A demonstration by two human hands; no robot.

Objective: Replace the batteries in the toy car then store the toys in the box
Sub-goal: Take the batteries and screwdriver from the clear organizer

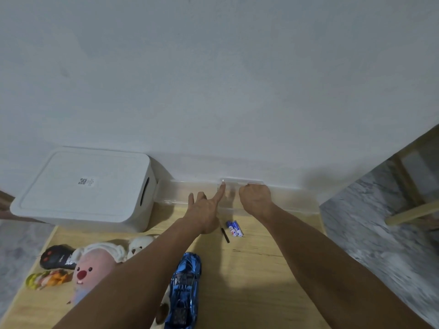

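A shiny blue toy car (186, 290) lies on the wooden table near me, under my left forearm. Two blue batteries (234, 228) lie beside a thin black piece (225, 235) further back. A clear plastic box (293, 200) stands against the wall. My right hand (255, 199) is curled over the box's far rim handle. My left hand (205, 210) has its fingers spread, and the index fingertip touches the same rim. A white lidded storage box (83, 188) stands at the back left.
At the left sit a pink plush beaver (91, 269), a white plush (140, 245), a black remote control (57, 256) and a small colourful figure (47, 279). The white wall is right behind the boxes. A wooden chair (413, 210) stands off the table's right edge.
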